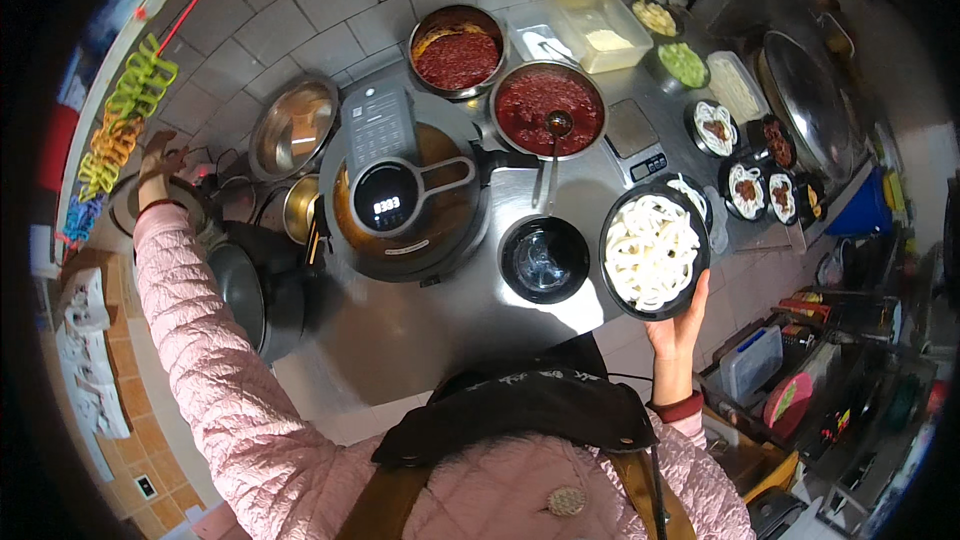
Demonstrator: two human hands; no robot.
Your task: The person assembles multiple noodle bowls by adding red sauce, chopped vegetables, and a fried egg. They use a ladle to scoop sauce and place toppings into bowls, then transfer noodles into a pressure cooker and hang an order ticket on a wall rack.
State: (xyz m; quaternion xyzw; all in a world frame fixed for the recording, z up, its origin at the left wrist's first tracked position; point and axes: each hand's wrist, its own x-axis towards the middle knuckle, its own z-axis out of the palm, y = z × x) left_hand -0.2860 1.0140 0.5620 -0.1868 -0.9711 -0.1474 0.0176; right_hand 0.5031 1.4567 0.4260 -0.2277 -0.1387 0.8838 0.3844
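Observation:
A black bowl (607,270) heaped with thick white noodles (650,250) is held by my right hand (682,325), with the fingers curled round its near right edge. Far out to the left, my left hand (160,162) is raised with its fingers apart and nothing visible in it, above a pot and near the tiled wall. An empty-looking black bowl (545,260) stands on the steel counter left of the noodle bowl. Behind it, a metal pot of red sauce (545,100) has a ladle (555,145) leaning in it.
A round electric cooker (440,230) with a control panel fills the counter's left middle. Another red sauce pot (455,60) sits behind. A digital scale (633,140), small noodle bowls (748,190) and a large metal lid (805,100) stand at right. Metal basins (295,130) are at left.

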